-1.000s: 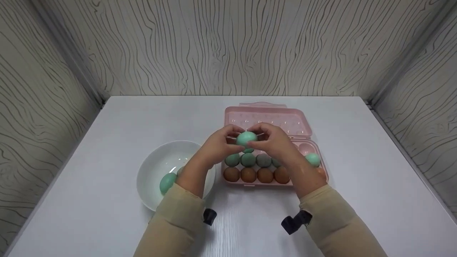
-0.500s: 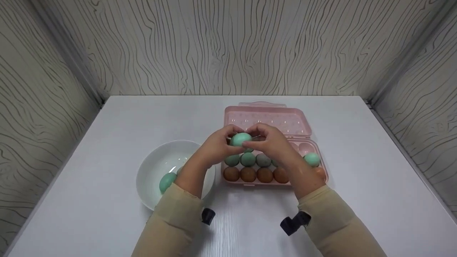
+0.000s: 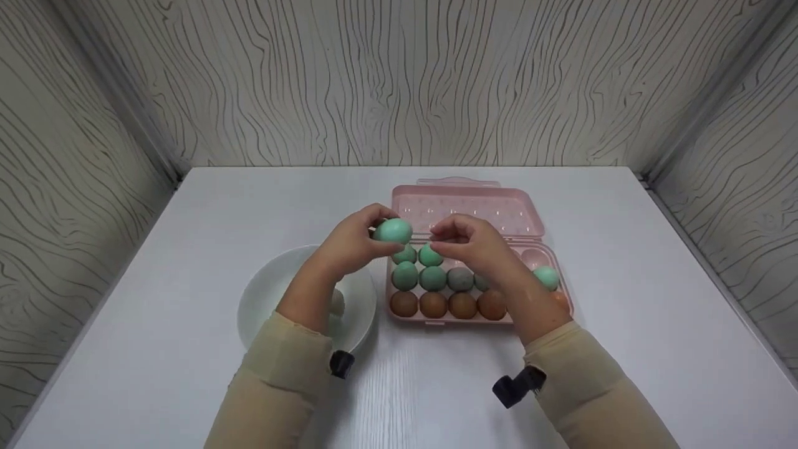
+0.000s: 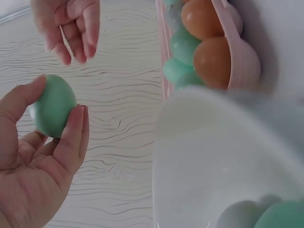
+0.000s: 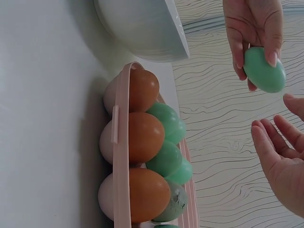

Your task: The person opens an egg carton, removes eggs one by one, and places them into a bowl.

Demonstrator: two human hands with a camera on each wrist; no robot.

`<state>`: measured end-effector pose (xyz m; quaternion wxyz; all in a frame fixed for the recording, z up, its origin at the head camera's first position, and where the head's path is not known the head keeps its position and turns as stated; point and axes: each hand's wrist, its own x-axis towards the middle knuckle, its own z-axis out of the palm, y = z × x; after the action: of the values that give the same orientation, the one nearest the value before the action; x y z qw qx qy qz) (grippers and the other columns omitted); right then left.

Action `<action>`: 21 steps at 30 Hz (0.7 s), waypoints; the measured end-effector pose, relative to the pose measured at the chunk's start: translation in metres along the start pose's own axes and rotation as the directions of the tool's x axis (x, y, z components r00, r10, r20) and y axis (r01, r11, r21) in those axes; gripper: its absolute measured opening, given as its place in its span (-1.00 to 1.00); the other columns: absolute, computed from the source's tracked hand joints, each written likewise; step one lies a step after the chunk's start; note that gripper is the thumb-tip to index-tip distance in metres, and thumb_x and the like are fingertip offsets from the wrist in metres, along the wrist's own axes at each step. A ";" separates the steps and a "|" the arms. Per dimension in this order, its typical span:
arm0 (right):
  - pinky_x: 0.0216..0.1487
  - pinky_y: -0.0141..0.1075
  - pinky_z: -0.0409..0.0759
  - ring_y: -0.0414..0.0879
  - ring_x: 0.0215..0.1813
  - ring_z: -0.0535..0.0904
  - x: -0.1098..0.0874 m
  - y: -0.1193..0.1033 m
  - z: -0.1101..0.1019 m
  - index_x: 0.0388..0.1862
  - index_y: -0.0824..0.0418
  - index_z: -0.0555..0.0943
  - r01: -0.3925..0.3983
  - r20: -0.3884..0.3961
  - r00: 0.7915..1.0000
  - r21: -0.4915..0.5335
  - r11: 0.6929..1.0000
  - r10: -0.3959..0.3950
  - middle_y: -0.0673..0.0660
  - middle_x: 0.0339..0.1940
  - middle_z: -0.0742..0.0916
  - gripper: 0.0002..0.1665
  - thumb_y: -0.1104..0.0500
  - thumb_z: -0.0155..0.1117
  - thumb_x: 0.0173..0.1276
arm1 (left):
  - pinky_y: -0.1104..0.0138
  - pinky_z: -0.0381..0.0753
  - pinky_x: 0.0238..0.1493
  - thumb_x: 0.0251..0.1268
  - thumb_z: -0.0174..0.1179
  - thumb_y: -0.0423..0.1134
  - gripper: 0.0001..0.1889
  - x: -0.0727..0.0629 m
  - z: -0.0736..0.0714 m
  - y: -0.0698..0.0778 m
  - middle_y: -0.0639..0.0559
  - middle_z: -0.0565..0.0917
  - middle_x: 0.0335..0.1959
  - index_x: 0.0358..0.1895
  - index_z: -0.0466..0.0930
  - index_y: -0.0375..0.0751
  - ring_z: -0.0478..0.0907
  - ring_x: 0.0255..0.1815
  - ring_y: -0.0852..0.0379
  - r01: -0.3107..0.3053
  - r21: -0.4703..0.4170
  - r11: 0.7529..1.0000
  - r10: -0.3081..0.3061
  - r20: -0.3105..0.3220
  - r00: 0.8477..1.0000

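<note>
My left hand [image 3: 350,248] pinches a pale green egg [image 3: 394,231] between thumb and fingers, raised beside the pink egg box [image 3: 564,287]. The left wrist view shows the egg [image 4: 53,105] with thumb on one side and fingertips on the other. My right hand [image 3: 477,244] is just right of it, over the box, fingers loosely bent and apart from the egg. Inside the box, brown eggs [image 3: 463,306] fill the front row, with green eggs [image 3: 432,279] behind. A greyish egg [image 3: 461,279] is among them. The right forearm hides part of the box.
Left of the box stands a white bowl [image 3: 265,293], partly under my left forearm. In it lie a green egg [image 4: 285,216] and pale eggs [image 4: 240,214]. The box's lid [image 3: 461,209] lies open toward the back of the white table [image 3: 280,199].
Both hands were at the egg; my right hand has let go. My left hand has carried the egg left, apart from the right hand, which has barely moved.
</note>
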<state>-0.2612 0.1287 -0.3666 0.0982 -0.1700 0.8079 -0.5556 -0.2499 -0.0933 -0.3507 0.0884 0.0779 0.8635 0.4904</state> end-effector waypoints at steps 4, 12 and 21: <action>-0.07 -0.34 0.52 -0.06 -0.10 0.54 0.001 0.004 -0.002 -0.11 0.25 0.55 -0.002 -0.008 1.000 -0.012 1.000 0.002 0.20 -0.14 0.63 -0.67 0.14 0.31 0.18 | 0.20 0.47 0.06 0.06 0.32 -0.18 -0.58 -0.001 -0.014 -0.002 0.06 0.53 -0.04 0.02 0.45 0.02 0.46 0.00 0.09 0.018 0.027 0.999 -0.018 -0.035 0.999; -0.07 -0.30 0.51 -0.05 -0.11 0.50 -0.003 0.007 -0.008 -0.12 0.17 0.56 -0.023 -0.038 0.999 -0.018 1.000 0.022 0.11 -0.17 0.62 -0.72 0.10 0.28 0.21 | 0.13 0.43 0.08 0.05 0.31 -0.21 -0.60 -0.004 -0.038 -0.019 -0.03 0.51 -0.02 0.00 0.44 -0.03 0.44 0.02 0.01 0.080 0.089 0.993 -0.075 -0.061 0.995; 0.02 -0.19 0.52 0.09 -0.05 0.53 -0.002 0.010 -0.012 -0.10 0.31 0.52 -0.038 -0.030 0.999 0.092 0.995 0.040 0.25 -0.14 0.59 -0.70 0.15 0.22 0.26 | 0.08 0.43 0.05 0.00 0.34 -0.17 -0.58 -0.006 -0.048 -0.045 -0.04 0.49 -0.03 -0.03 0.43 -0.05 0.44 -0.01 -0.01 0.160 0.160 0.974 -0.153 -0.055 0.987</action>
<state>-0.2655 0.1425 -0.3715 0.1040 -0.1407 0.7862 -0.5927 -0.2578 -0.1576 -0.3645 0.1019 0.0062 0.9060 0.4108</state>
